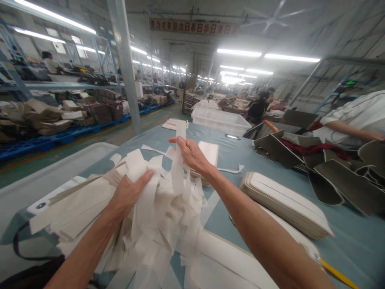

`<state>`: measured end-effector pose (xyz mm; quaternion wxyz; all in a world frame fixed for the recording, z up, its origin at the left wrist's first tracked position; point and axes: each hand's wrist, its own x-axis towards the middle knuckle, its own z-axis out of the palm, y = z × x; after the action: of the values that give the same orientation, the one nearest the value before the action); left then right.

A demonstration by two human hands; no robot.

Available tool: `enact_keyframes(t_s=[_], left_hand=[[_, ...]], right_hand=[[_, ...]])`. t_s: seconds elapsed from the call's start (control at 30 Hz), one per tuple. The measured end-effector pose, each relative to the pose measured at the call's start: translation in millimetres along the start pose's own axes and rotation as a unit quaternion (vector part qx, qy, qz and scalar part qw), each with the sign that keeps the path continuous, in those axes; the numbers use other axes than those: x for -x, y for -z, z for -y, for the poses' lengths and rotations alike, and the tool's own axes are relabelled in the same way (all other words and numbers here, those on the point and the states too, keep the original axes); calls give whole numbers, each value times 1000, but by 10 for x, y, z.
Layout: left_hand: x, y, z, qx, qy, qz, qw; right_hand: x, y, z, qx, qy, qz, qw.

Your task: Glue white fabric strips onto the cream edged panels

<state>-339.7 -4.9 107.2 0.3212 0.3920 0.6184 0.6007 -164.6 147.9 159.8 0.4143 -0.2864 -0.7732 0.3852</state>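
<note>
My left hand (129, 192) is closed on white strips at the top of a loose heap of pale strips and pieces (87, 196). Ahead and to its right, my right hand (191, 152) pinches a long white strip (178, 172), which stands up above the fingers and hangs down below them. Behind my right wrist sits a small stack of white pieces (210, 152). A thick stack of long, rounded cream pieces (282, 200) lies right of my right forearm. Larger white sheets (228, 261) lie near the front of the blue-green table (343, 237).
Dark curved panels (325, 172) are piled at the right, beside a person in a white top (357, 116). A white bin (221, 120) stands beyond the table. Another pale bin edge (99, 150) and a metal post (126, 68) are at left. Something yellow (337, 273) lies front right.
</note>
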Motion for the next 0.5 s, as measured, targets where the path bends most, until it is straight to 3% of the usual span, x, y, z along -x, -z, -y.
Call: enact_keyframes(t_s=[0.17, 0.3, 0.4, 0.5], left_hand=[[-14, 7, 17, 3, 17, -28, 999], [-16, 8, -8, 24, 31, -40, 998], [-64, 27, -27, 15, 31, -43, 998], [-154, 11, -40, -9, 23, -38, 999]], right_hand=[[-322, 111, 221, -128, 4, 11, 992], [-418, 132, 372, -162, 34, 10, 986], [-378, 88, 329, -146, 3, -4, 989], [-297, 18, 114, -45, -7, -25, 999]])
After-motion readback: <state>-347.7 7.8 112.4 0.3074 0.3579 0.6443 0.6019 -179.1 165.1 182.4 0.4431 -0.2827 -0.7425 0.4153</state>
